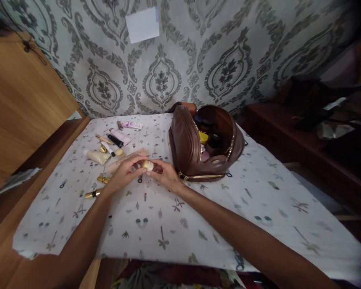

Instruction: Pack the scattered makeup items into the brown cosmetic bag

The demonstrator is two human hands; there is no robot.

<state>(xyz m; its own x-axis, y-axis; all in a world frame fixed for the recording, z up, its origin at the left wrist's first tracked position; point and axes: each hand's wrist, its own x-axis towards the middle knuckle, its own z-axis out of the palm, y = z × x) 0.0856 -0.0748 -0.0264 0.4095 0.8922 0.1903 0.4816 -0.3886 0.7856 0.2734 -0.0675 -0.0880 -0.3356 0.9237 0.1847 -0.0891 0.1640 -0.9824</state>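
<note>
Between my two hands, a little above the cloth, is a small cream jar [147,165] with a gold lid. My left hand [128,172] pinches it from the left, and my right hand [166,174] has its fingers closed on the other side. Just beyond my left hand lies a long pale pink tube [140,153], partly covered by that hand. Two gold-capped cosmetic tubes [92,194] lie beside my left wrist. To the right of my right hand stands a brown leather toiletry bag [185,138], unzipped, with a yellow item [203,137] and dark containers inside.
Several cosmetics lie at the left, among them a cream tube [96,157], a black tube [115,140], a pink tube [122,137] and a floral tube [132,125]. A patterned white cloth [168,224] covers the table. Wallpaper rises behind; a wooden cabinet [27,104] stands left.
</note>
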